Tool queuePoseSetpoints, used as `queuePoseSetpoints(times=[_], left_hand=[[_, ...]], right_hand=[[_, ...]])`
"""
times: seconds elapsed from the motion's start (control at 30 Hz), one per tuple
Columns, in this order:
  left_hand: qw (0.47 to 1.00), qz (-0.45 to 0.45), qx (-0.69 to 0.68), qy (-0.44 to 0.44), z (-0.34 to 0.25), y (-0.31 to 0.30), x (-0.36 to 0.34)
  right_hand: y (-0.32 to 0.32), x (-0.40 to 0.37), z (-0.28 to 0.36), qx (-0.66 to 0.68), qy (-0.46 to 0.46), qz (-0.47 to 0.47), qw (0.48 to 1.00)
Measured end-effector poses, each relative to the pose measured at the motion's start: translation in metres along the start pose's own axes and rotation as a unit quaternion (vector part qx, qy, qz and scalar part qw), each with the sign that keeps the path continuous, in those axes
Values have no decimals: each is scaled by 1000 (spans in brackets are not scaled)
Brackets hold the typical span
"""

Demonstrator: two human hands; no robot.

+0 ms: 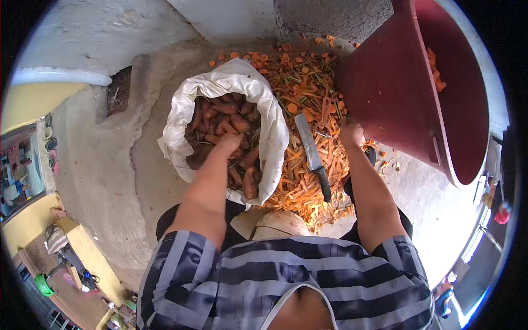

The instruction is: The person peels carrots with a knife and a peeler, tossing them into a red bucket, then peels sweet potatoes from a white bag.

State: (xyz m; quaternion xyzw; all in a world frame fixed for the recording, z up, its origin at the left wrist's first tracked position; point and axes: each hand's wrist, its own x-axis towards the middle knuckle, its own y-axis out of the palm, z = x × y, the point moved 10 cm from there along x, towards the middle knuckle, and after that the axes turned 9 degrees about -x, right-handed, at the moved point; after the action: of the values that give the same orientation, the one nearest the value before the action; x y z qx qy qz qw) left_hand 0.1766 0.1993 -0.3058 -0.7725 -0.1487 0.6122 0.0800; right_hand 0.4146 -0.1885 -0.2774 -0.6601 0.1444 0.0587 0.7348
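Note:
My left hand (pixel 230 143) reaches into a white sack (pixel 175 118) with its top rolled down. Its fingers are bunched around a carrot among many reddish-brown, unpeeled carrots (pixel 250 184); the fingertips are partly hidden. My right hand (pixel 352 133) is closed beside the maroon tub (pixel 385 82), over a heap of orange peelings (pixel 327 159). What it holds, if anything, I cannot make out. A small shiny metal piece (pixel 323 134) shows just left of that hand. Between my arms, a broad-bladed knife (pixel 309 144) lies on the peelings, its black handle toward me.
The tub leans with its mouth to the right, and an orange piece (pixel 436 70) shows inside. Round carrot slices (pixel 235 55) and green stalk bits lie by the wall. A pale rounded object (pixel 280 223) sits between my legs. Concrete floor (pixel 110 165) extends left.

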Motion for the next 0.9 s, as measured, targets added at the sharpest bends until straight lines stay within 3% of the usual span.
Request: queuePoseSetpoints(times=[0.07,0.13,0.23,0.33,0.43,0.53,0.6,0.63,0.67,0.73,0.8,0.87,0.9], left_hand=[[994,-88,11,67,22,9,50],[971,-206,78,87,16,7,15],[909,-341,149,189,-30,-10,-51],[860,-330,167,351,-78,-13,-43],[891,-229,342,192,-88,-5,-27],[877,-212,400,161,-87,0,-15],[881,-187,415,129,-83,2,-9],[882,-175,422,114,-81,4,-8],[882,-182,416,129,-81,7,-12],[880,-196,402,160,-70,15,-24],[911,-222,307,164,-52,14,-40],[932,-239,237,137,-41,10,-55],[946,-217,177,166,-37,11,-53]], right_hand=[[3,-7,35,-126,-96,8,987],[5,-25,84,-319,-245,20,915],[36,-31,89,-263,-262,146,917],[62,-34,81,-260,-222,232,911],[72,-33,71,-212,-176,225,935],[57,-46,79,-239,-223,227,917],[10,-58,71,-63,-69,191,977],[9,-58,76,-75,-128,142,979],[16,-56,75,-86,-187,91,974],[-7,-65,80,-62,-179,72,979],[-29,-74,64,9,-47,138,989],[-27,-75,62,-7,-142,93,985],[-25,-79,65,-15,-188,70,979]])
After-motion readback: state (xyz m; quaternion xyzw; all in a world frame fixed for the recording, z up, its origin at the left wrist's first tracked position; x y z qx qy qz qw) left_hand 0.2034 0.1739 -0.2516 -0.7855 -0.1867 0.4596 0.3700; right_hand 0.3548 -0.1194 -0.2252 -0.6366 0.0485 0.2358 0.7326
